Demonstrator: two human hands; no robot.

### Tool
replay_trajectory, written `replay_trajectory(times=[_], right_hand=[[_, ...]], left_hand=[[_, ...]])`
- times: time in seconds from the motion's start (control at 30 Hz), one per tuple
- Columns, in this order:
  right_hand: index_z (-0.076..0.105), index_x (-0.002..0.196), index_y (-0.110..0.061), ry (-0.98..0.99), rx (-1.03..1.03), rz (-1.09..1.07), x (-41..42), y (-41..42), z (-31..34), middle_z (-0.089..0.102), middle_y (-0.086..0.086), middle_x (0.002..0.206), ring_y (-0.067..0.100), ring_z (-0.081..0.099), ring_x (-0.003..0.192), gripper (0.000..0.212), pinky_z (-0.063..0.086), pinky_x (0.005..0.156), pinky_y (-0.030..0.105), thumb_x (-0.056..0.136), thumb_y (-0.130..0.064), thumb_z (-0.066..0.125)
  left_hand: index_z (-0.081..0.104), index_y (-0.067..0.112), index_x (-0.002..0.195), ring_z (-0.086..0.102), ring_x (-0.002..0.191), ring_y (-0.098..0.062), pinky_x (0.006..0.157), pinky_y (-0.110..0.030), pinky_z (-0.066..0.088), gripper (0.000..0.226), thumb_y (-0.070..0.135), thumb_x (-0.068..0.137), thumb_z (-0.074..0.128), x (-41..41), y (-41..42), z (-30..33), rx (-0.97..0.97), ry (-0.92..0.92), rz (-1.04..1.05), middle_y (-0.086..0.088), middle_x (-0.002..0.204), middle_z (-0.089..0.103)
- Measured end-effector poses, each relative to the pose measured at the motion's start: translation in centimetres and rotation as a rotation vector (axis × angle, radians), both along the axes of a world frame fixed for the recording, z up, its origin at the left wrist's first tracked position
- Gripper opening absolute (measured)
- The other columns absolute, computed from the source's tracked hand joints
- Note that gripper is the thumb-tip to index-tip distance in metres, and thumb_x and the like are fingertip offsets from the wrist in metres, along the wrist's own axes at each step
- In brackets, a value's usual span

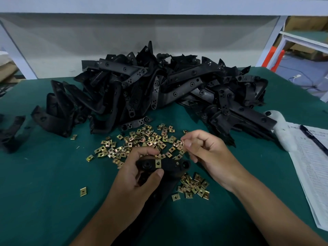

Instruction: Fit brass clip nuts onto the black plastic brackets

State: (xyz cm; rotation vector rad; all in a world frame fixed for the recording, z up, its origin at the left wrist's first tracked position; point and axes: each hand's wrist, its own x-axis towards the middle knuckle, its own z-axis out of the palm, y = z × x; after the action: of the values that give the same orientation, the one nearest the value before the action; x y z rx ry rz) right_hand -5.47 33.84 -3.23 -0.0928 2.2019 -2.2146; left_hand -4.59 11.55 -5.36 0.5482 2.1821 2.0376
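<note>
A green table (44, 192) is seen, covered by a mat. Across its far half a big heap (159, 89) of black plastic brackets is piled, long and strap-like with round holes, pointing every way. At the far left a few separate black parts (10, 132) are laid. At the right edge, printed papers (312, 167) are spread, with a pen (312, 137) lying on them and a white object (282, 128) just beside them.

Near the heap, at centre, loose brass nuts (142, 141) are scattered flat on the mat: small, square, gold-coloured, each with a middle hole. A smaller cluster (193, 187) is gathered nearer, right of centre, and a single nut (83, 191) is left apart to the left.

One bracket (170, 165) is held by the left hand (134, 176), fingers and thumb curled round its left end. Its upper bar is laid left to right, a round boss at each end, and its longer leg is run back towards the near edge under the wrist. A fitted nut (158, 163) is clipped over the bar's far edge, near the left boss.

The right hand (205, 150) is raised just right of the bracket, and a nut (182, 142) is pinched edge-on between thumb and forefinger, above the scatter.
</note>
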Motion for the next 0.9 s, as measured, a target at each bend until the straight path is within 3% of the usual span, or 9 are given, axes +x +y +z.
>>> replay_trajectory(times=[0.13,0.3,0.47,0.6,0.67,0.77,0.83,0.9], right_hand=[[0.055,0.101,-0.013,0.002,-0.023,0.038,-0.09,-0.13,-0.22,0.077,0.009,0.102,0.008,0.065,0.080,0.022,0.046,0.062,0.019,0.097,-0.034,0.054],[0.047,0.096,-0.014,0.014,-0.019,0.017,-0.27,0.01,-0.57,0.077,0.008,0.097,0.006,0.061,0.077,0.016,0.046,0.062,0.020,0.100,-0.030,0.051],[0.057,0.117,-0.014,0.034,0.027,0.014,-0.26,0.08,-0.45,0.077,0.006,0.101,0.004,0.057,0.077,0.020,0.047,0.064,0.019,0.100,-0.023,0.053],[0.060,0.107,-0.013,0.020,0.039,-0.013,-0.03,-0.27,-0.27,0.076,0.003,0.108,0.006,0.061,0.087,0.021,0.047,0.065,0.021,0.101,-0.030,0.049],[0.065,0.102,-0.019,0.030,0.093,-0.049,0.02,-0.26,-0.22,0.072,-0.005,0.099,0.007,0.059,0.084,0.022,0.048,0.071,0.026,0.097,-0.037,0.053],[0.071,0.099,-0.027,0.057,0.123,-0.084,0.00,-0.06,-0.27,0.052,0.001,0.081,0.009,0.052,0.072,0.018,0.048,0.072,0.023,0.093,-0.039,0.060],[0.071,0.102,-0.026,0.067,0.085,-0.082,-0.03,-0.04,-0.37,0.062,-0.002,0.081,0.008,0.056,0.075,0.014,0.049,0.067,0.020,0.097,-0.030,0.060],[0.071,0.103,-0.025,0.060,0.058,-0.077,-0.06,-0.03,-0.40,0.075,-0.001,0.093,0.008,0.062,0.084,0.014,0.050,0.065,0.022,0.099,-0.023,0.058]], left_hand=[[0.059,0.042,0.117,0.053,0.064,-0.006,0.056,-0.018,0.046,0.038,0.045,0.080,0.068,0.18,-0.10,0.00,-0.023,-0.012,-0.009,0.010,0.078,0.057],[0.060,0.044,0.111,0.056,0.062,0.000,0.055,-0.015,0.047,0.030,0.029,0.086,0.069,0.30,0.01,0.33,-0.012,-0.021,-0.018,0.016,0.078,0.061],[0.060,0.044,0.109,0.056,0.062,0.004,0.055,-0.011,0.045,0.030,0.024,0.088,0.068,0.40,0.02,0.59,-0.026,-0.001,-0.015,0.020,0.080,0.063],[0.061,0.043,0.110,0.056,0.062,0.001,0.054,-0.014,0.046,0.030,0.021,0.092,0.070,0.36,-0.07,0.51,-0.028,-0.016,-0.017,0.015,0.080,0.063],[0.060,0.044,0.111,0.056,0.062,-0.001,0.054,-0.015,0.046,0.030,0.025,0.090,0.070,0.32,-0.03,0.47,-0.033,-0.021,-0.011,0.013,0.080,0.062],[0.060,0.044,0.111,0.052,0.060,-0.001,0.053,-0.014,0.044,0.030,0.029,0.086,0.068,0.28,0.03,0.47,-0.035,-0.022,-0.008,0.015,0.075,0.059],[0.060,0.043,0.110,0.050,0.058,-0.001,0.052,-0.015,0.044,0.029,0.028,0.086,0.068,0.32,0.03,0.49,-0.031,-0.023,-0.008,0.017,0.073,0.058],[0.061,0.042,0.110,0.051,0.058,-0.001,0.052,-0.015,0.044,0.030,0.027,0.085,0.069,0.35,0.02,0.53,-0.027,-0.022,-0.009,0.016,0.075,0.059]])
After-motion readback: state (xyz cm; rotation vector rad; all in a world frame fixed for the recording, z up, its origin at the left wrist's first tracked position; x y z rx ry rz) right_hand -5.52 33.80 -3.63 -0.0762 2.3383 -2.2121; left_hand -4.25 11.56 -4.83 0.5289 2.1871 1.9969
